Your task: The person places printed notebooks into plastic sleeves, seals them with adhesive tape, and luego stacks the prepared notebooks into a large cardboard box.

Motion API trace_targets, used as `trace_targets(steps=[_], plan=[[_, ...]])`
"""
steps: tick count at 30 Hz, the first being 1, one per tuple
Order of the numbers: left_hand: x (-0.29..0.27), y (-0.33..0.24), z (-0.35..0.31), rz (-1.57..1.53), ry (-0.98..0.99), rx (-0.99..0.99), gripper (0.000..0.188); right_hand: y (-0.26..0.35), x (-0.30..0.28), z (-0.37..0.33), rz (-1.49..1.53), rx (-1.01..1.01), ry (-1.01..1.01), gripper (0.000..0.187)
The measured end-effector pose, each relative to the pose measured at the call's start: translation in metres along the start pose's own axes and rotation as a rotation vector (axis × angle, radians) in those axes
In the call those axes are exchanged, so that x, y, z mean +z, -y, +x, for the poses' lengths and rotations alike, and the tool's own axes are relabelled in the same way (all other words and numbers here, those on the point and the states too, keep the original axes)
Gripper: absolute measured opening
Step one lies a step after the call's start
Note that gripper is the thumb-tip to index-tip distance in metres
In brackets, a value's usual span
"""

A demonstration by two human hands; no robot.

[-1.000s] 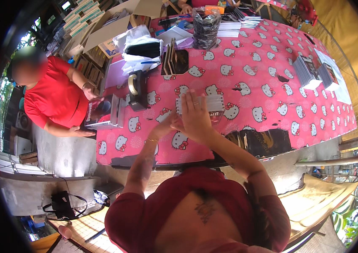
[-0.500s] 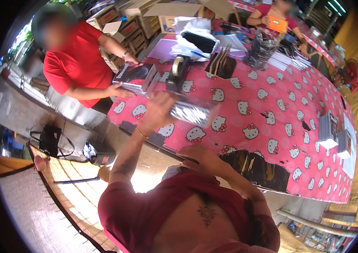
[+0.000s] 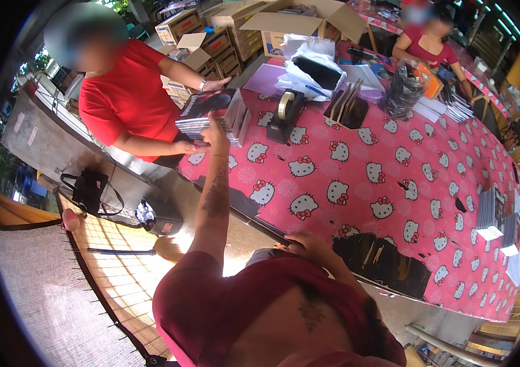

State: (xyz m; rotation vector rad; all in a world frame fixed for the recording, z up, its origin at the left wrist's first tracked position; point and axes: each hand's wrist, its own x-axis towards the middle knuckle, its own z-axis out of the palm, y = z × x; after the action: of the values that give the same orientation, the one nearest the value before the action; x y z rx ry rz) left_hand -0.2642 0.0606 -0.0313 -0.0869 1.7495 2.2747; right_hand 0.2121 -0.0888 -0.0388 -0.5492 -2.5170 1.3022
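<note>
My left hand (image 3: 217, 138) reaches to the near side of a stack of dark-covered notebooks (image 3: 206, 105). Its index finger lies up along the stack's corner and the other fingers curl against the side. A person in a red shirt (image 3: 128, 92) supports the same stack, one hand (image 3: 190, 147) under it and the other (image 3: 217, 84) spread at its far side. Close to my waist, my right hand (image 3: 310, 246) is curled at the near table edge (image 3: 264, 227); part of its fingers is hidden.
A black tape dispenser (image 3: 285, 116) stands on the pink patterned table cover (image 3: 339, 162). Behind it are a dark holder (image 3: 348, 111), a bundle in clear plastic (image 3: 402, 92) and white bags (image 3: 312, 52). Notebook stacks (image 3: 490, 211) sit far right. Another person (image 3: 431, 46) sits beyond.
My left hand has carried a wrapped bundle of notebooks left to the stack in the other person's hands. That person's far hand has opened out. My right hand has settled at the table edge.
</note>
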Motion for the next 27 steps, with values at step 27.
trace_targets(steps=[27], plan=[[-0.197,-0.016,-0.056,0.660,0.500,0.398,0.029,0.011,0.085,0.207,-0.124,-0.068,-0.263,0.040]])
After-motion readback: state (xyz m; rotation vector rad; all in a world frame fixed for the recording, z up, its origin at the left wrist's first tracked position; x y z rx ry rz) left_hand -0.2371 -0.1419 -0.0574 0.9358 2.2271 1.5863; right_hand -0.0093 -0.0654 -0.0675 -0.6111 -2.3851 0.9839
